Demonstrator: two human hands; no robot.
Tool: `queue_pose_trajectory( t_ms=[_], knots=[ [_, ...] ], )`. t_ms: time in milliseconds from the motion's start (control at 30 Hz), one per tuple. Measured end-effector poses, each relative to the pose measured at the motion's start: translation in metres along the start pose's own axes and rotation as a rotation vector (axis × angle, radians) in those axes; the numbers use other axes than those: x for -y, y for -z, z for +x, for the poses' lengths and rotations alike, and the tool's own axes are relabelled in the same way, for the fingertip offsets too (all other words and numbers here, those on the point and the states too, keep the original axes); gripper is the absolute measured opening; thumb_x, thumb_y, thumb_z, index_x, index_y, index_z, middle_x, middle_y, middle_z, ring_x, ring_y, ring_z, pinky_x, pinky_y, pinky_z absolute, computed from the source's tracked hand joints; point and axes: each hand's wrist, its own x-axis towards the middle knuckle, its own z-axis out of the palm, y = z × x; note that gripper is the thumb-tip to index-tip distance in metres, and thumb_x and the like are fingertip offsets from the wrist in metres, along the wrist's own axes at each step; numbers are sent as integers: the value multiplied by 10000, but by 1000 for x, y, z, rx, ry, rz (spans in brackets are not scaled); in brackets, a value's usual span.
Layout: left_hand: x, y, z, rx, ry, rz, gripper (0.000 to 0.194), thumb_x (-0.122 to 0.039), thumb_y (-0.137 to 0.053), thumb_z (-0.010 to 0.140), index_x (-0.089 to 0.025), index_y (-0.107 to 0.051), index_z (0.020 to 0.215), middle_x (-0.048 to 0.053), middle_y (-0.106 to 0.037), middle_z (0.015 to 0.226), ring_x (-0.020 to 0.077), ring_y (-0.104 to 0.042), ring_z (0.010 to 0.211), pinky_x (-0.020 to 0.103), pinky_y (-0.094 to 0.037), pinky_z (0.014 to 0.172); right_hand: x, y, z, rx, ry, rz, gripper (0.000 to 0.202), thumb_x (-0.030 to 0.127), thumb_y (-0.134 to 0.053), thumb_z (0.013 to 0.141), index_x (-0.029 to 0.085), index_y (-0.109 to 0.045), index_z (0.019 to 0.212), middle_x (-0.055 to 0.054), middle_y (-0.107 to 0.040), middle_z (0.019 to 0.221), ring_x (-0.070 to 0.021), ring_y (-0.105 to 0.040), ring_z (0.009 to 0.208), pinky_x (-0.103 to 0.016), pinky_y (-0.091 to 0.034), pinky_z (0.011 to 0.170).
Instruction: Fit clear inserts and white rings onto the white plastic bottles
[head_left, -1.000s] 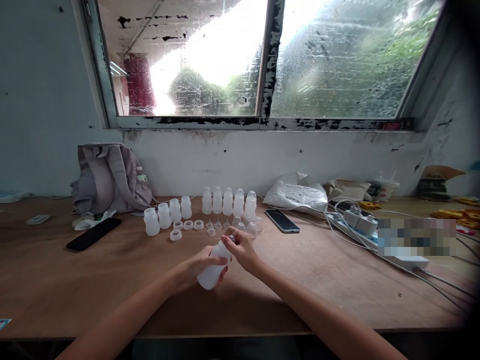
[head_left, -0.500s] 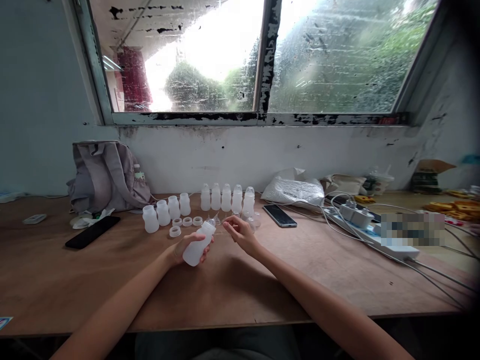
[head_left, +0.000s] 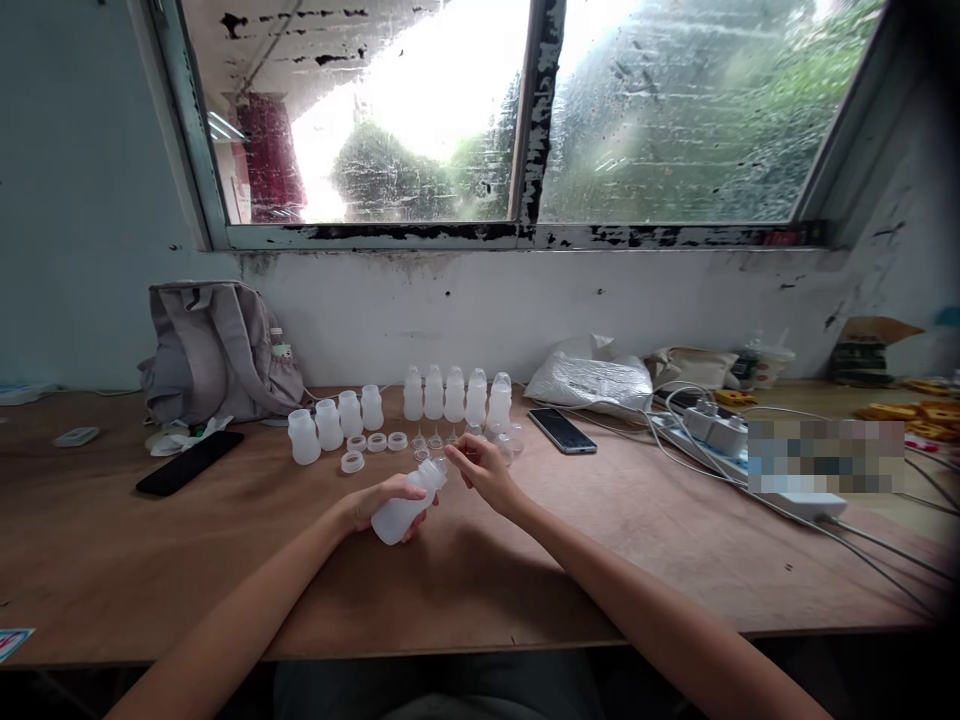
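My left hand (head_left: pixel 390 500) is wrapped around a frosted white baby bottle (head_left: pixel 397 518), which leans with its top up and to the right. At the bottle's mouth, the fingertips of my right hand (head_left: pixel 480 470) are pinched together on what looks like its clear nipple, small and partly hidden by the fingers. Just behind the hands stand several clear nipples (head_left: pixel 420 447). Several white screw rings (head_left: pixel 352 462) lie left of them. Several open bottles (head_left: pixel 304 437) stand at the left, and a row of capped bottles (head_left: pixel 454 395) is at the back.
Clear domed caps (head_left: pixel 512 443) sit beyond my right hand. One phone (head_left: pixel 562 430) lies to the right, another dark phone (head_left: pixel 189 464) to the left. A backpack (head_left: pixel 214 350), a silver bag (head_left: pixel 592 375) and a power strip with cables (head_left: pixel 799 502) line the back and right.
The bottle in my left hand has moved slightly right and down and tilts more toward my right fingers. My right hand stays near the bottle's top, still pinched.
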Motion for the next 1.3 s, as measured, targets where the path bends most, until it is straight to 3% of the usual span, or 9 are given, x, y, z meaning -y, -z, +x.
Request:
queue_pose_trajectory(
  t_ms=[267,367,500,600,733,833,1033,1133,1300],
  knots=[
    [2,1,2,-11,-52,-25,395,-432,-491,729,-131,-487,985,15,-536,642,122,-521,470,240,-381,465,-4,3,4,42,-30,159,271,443,-497,771,173,-510,795,59,-423,512,-64,-393,373,-191,-289,359],
    [0,-2,3,-59,-82,-51,466,-484,-456,747,-139,-452,1061,28,-546,688,131,-534,504,259,-402,501,-8,4,6,-40,-24,192,250,426,-482,782,181,-500,828,67,-406,501,-70,-392,369,-190,-296,350],
    [-1,2,9,-372,-339,57,426,-439,-535,724,-147,-473,1029,57,-563,843,155,-555,717,248,-419,620,-14,8,9,-245,-5,132,229,424,-477,782,199,-487,822,65,-403,524,-73,-391,381,-187,-305,350],
    [3,17,16,-600,-514,259,417,-390,-605,688,-162,-473,1012,51,-550,933,166,-527,861,243,-411,724,-17,8,9,-263,-13,52,231,430,-464,787,204,-491,823,52,-427,543,-82,-411,400,-194,-323,366],
    [11,38,20,-745,-512,556,631,-374,-689,605,-210,-385,1133,61,-495,1057,174,-531,861,307,-436,757,-18,6,7,-228,-3,-48,234,430,-451,793,202,-502,816,25,-483,602,-82,-425,415,-200,-331,379],
    [13,42,19,-835,-559,805,765,-371,-713,581,-270,-306,1221,85,-396,1188,206,-510,943,350,-440,782,-18,4,6,-219,19,-101,247,431,-443,796,195,-511,820,0,-522,667,-83,-435,431,-204,-337,387],
    [3,36,5,-862,-727,1125,627,-359,-601,710,-245,-287,1241,121,-273,1301,257,-397,1129,408,-369,903,-20,4,5,-215,35,-144,252,419,-430,806,184,-519,827,-24,-542,696,-99,-458,471,-207,-356,408],
    [-1,37,-2,-806,-784,1203,563,-327,-553,747,-212,-297,1235,119,-338,1269,247,-385,1145,405,-328,947,-21,3,4,-215,43,-160,228,392,-432,811,184,-525,827,-34,-562,731,-99,-470,484,-208,-358,417],
    [1,41,-3,-755,-733,1369,441,-318,-534,761,-222,-405,1171,90,-447,1195,236,-433,1095,396,-342,927,-22,1,3,-206,55,-177,209,375,-440,808,187,-532,816,-26,-569,716,-104,-478,490,-211,-357,419]
  ],
)
